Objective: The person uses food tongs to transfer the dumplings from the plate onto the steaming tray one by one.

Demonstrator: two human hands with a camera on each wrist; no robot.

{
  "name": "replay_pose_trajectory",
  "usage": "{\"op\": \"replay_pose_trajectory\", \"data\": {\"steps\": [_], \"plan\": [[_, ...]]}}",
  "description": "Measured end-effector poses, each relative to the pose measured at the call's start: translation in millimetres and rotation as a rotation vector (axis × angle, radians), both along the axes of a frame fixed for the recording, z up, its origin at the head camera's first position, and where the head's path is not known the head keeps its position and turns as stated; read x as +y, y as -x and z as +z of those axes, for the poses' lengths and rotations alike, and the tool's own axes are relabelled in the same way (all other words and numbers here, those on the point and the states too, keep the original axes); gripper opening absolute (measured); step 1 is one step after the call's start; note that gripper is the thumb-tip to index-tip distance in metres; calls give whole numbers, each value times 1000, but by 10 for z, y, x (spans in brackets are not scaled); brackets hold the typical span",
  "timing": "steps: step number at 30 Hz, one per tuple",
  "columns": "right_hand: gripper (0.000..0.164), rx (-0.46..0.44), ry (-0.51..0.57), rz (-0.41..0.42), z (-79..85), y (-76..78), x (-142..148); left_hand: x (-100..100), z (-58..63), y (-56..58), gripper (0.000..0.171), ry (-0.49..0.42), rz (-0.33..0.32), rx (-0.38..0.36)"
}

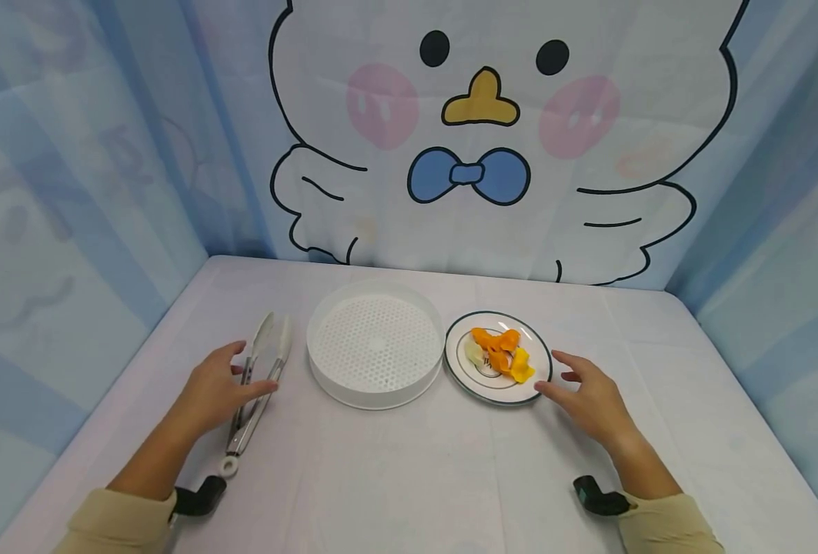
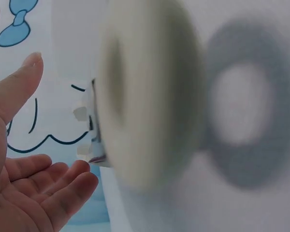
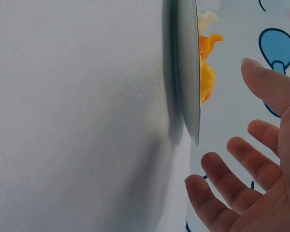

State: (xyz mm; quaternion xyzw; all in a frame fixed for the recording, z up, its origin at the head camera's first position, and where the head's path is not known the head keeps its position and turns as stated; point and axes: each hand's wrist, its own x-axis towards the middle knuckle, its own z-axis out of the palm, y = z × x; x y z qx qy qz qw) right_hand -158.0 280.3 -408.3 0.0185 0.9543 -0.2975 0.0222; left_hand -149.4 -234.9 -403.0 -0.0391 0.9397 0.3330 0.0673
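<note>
We log left hand over the tongs and right hand beside the plate, both empty, fingers loosely extended; a one-sided lift could tilt the plate, just right of the perforated tray, spilling its orange pieces.

And straight to the lettering: no word, label, brand or number can be made out in any view. On the left-hand curtain, faint purplish shapes are seen, a little like letters, but they are too washed out to be read. Over to the plate, where small dark marks are shown near the middle, partly covered by the orange pieces; whether writing or pattern is formed by them cannot be told.
</note>
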Motion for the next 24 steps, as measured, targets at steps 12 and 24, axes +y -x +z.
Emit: {"op": "replay_pose_trajectory", "data": {"steps": [12, 24], "plan": [[76, -34, 9, 9, -25, 14, 6, 16, -49, -4, 94, 21, 39, -34], [78, -46, 9, 6, -39, 36, -10, 7, -61, -5, 89, 1, 52, -51]]}}
